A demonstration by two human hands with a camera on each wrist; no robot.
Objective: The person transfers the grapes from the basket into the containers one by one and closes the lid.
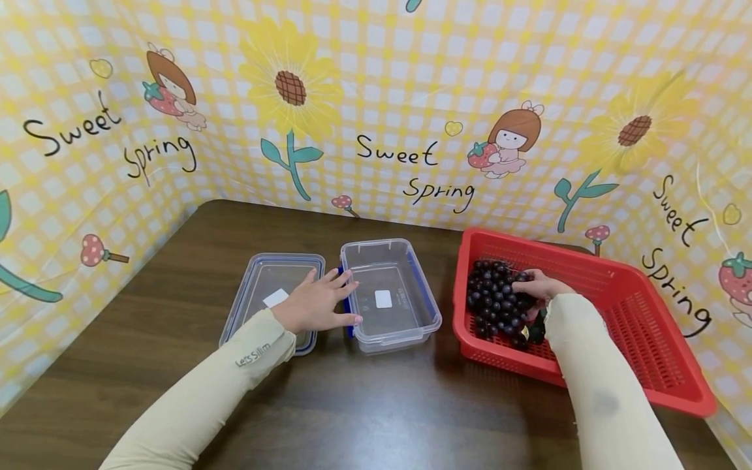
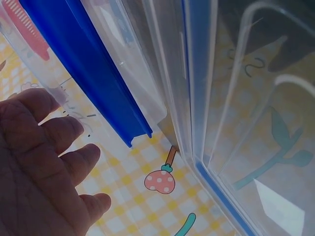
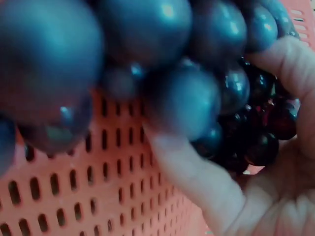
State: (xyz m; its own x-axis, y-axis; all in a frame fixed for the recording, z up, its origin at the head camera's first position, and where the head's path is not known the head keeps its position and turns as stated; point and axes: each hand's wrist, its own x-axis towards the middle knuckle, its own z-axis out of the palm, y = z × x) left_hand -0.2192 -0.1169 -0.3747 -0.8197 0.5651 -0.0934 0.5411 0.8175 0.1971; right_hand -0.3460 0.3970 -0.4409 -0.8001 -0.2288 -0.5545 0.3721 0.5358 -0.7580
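Inside the red plastic basket (image 1: pixel 646 339) lies a bunch of dark purple grapes (image 1: pixel 496 294), at the basket's left end. My right hand (image 1: pixel 537 290) grips the bunch from its right side; in the right wrist view the thumb and fingers curl round several grapes (image 3: pixel 182 98). My left hand (image 1: pixel 320 303) has its fingers spread over the left rim of a clear plastic container (image 1: pixel 405 320). The blue side clip (image 2: pixel 93 69) of that container is close to the left fingers in the left wrist view. Nothing is held in the left hand.
A clear lid (image 1: pixel 258 281) with a blue seal lies left of the container, partly under the left wrist. White labels mark both lid and container. The brown wooden table (image 1: pixel 364 411) is bordered by a yellow checked cloth backdrop (image 1: pixel 382 98) at the back and sides.
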